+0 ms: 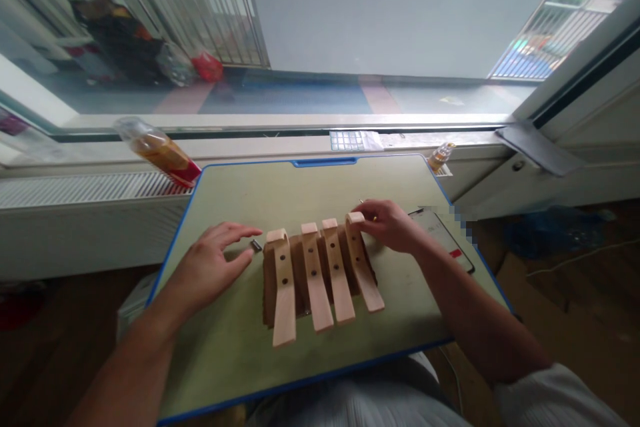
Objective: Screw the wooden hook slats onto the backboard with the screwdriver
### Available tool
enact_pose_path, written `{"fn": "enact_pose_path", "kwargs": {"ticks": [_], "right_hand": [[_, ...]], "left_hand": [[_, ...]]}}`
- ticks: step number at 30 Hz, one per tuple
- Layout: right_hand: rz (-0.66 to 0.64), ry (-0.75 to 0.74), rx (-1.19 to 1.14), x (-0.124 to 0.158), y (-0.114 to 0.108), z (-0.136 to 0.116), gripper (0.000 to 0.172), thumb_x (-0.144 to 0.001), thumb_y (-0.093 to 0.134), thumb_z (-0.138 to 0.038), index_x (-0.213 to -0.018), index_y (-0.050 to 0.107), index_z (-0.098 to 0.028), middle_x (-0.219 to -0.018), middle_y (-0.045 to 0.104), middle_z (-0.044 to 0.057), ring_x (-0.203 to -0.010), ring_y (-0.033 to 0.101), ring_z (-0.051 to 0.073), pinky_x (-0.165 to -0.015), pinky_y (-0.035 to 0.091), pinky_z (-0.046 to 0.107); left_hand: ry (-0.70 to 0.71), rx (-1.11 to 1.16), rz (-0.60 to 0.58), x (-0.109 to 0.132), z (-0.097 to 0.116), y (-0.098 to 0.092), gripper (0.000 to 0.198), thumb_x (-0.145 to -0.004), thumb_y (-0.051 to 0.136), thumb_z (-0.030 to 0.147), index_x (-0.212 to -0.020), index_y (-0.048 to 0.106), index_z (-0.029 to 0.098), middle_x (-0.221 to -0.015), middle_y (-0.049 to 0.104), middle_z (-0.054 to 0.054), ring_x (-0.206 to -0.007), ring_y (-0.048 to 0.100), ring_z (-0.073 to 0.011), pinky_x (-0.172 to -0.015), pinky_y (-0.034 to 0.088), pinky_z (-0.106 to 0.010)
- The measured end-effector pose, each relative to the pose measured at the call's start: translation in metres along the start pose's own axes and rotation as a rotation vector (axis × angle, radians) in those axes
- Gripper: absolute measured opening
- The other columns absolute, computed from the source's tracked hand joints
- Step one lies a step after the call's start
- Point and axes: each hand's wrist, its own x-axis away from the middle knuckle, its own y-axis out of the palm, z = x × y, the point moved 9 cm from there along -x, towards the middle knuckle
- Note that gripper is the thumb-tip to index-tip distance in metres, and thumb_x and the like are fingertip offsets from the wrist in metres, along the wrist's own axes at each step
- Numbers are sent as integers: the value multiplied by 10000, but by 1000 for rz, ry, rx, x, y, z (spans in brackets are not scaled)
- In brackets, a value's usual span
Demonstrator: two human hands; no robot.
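Observation:
Four-hole-dotted pale wooden strips with curved tops, like hooks, lie side by side on a brown cardboard piece (300,287). The leftmost wooden hook (285,314) stands apart from the middle pair. My right hand (387,220) is closed at the curved top of the rightmost wooden hook (367,284); its fingertips are partly hidden. A tiny metallic tip (362,201) shows by those fingers. My left hand (215,264) is open over the table, fingers stretched toward a small metal cylinder (257,245) left of the cardboard.
The yellowish table (235,194) has a blue rim. A phone (443,237) lies at its right side. Beyond the table are a bottle (160,150) at left, a small clear bottle (441,156) at right, a pill-like sheet (350,140) on the sill and a window.

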Motion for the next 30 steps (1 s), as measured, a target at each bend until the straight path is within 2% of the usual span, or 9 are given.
{"fn": "enact_pose_path", "kwargs": {"ticks": [6, 10, 17, 23, 27, 30], "right_hand": [[-4, -11, 110, 0, 6, -5, 157, -914, 688, -241, -996, 802, -171, -890, 734, 32, -764, 621, 154, -680, 458, 253], [-5, -20, 134, 2, 7, -8, 161, -933, 690, -257, -1010, 797, -165, -932, 734, 48, -776, 632, 158, -690, 474, 259], [27, -47, 171, 5, 5, -11, 184, -921, 706, -248, -1048, 821, -181, -890, 709, 34, -744, 606, 147, -682, 468, 263], [-14, 8, 111, 14, -8, -8, 418, -907, 757, -309, -1313, 751, -209, -959, 742, 33, -715, 616, 137, -673, 508, 272], [12, 13, 140, 21, -23, -6, 395, -895, 721, -233, -1288, 756, -212, -922, 749, 27, -736, 650, 150, -683, 516, 281], [59, 31, 210, 28, -30, -5, 366, -893, 708, -212, -1253, 770, -223, -925, 762, 29, -763, 676, 162, -714, 524, 291]], "left_hand": [[35, -20, -40, -1, -4, 10, 361, -899, 666, 425, -1175, 809, 241, -1229, 781, -98, -1175, 702, -326, -1120, 521, -461], [40, -31, -17, -1, -2, 10, 310, -920, 644, 426, -1097, 819, 242, -1191, 794, -97, -1147, 705, -316, -1096, 528, -444], [81, -69, -37, -1, 1, 8, 277, -960, 632, 453, -1021, 820, 259, -1166, 793, -80, -1129, 708, -297, -1089, 518, -408], [173, -170, -58, -1, 9, 12, 304, -1032, 553, 429, -1053, 790, 240, -1132, 784, -104, -1119, 692, -301, -1069, 505, -431], [214, -281, -43, -2, 16, 16, 312, -1045, 506, 394, -1065, 765, 220, -1123, 779, -127, -1102, 693, -324, -1016, 509, -452], [226, -268, -11, -2, 20, 15, 313, -1049, 492, 394, -1058, 741, 205, -1102, 774, -131, -1078, 700, -320, -995, 515, -445]]}}
